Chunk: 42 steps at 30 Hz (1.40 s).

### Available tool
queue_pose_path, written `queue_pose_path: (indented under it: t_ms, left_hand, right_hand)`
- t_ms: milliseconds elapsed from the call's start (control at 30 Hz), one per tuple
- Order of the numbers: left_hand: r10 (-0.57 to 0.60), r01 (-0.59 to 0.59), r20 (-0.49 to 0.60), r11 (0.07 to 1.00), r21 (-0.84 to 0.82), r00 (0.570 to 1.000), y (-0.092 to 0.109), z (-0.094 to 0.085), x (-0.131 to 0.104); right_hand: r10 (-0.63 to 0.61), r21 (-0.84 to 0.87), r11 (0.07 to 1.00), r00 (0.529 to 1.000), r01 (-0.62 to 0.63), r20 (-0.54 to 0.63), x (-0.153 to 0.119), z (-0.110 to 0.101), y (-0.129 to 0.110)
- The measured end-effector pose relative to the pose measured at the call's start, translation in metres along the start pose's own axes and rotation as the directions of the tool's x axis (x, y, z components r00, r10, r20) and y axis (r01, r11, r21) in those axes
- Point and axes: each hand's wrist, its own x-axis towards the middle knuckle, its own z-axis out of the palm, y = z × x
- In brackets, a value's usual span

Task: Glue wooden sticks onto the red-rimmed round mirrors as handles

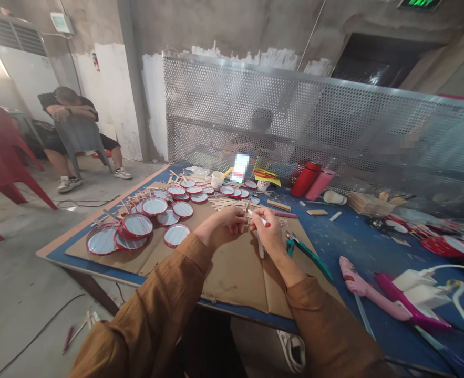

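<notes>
Over the cardboard sheet [232,273], my left hand [234,218] pinches a thin wooden stick [247,207] upright between its fingertips. Close beside it, my right hand [269,231] grips a white marker [254,214] with a red end, its white end towards the stick. Beneath my right hand lies a white rod [261,250], partly covered. Pliers with teal handles [314,258] rest to its right. Several round, red-rimmed discs [176,234] with pale faces are spread and stacked left of my left hand. Loose flat wooden sticks [227,203] lie just beyond both hands.
A pink glue gun [368,291] and a magenta power strip [407,304] with white plugs sit at right. Behind stand a paper cup [217,180], a lit phone [240,168] and a red bottle [306,178]. A perforated metal panel [216,105] borders the table's back. One person sits at left.
</notes>
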Motion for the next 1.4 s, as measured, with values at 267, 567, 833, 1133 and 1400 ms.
queue_pose_path:
  t_ms: [267,567,833,1133,1400]
  left_hand:
    - [0.001,-0.001,-0.001,1.0,0.012,1.0,0.0006,-0.0001,-0.0006]
    - [-0.001,0.001,-0.001,1.0,-0.004,1.0,0.0018,0.0008,-0.001]
    - [-0.007,0.007,0.004,1.0,0.0,1.0,0.0022,0.0005,-0.0014]
    - [-0.016,0.016,-0.002,1.0,0.018,1.0,0.0049,0.0009,-0.0037]
    - [-0.006,0.006,-0.024,1.0,0.004,1.0,0.002,0.0011,-0.0031]
  right_hand:
    - [0.004,-0.013,1.0,1.0,-0.004,0.014,-0.0009,-0.0009,-0.0019]
    - [0.015,-0.047,0.999,1.0,-0.016,-0.006,-0.0005,-0.0017,-0.0011]
    - [0.008,-0.01,1.0,1.0,-0.009,-0.018,0.0,-0.002,-0.0015]
    - [0.002,-0.013,1.0,1.0,-0.002,0.0,-0.0007,-0.0011,-0.0016]
    - [-0.004,-0.035,0.999,1.0,0.003,-0.022,-0.0011,-0.0014,0.0007]
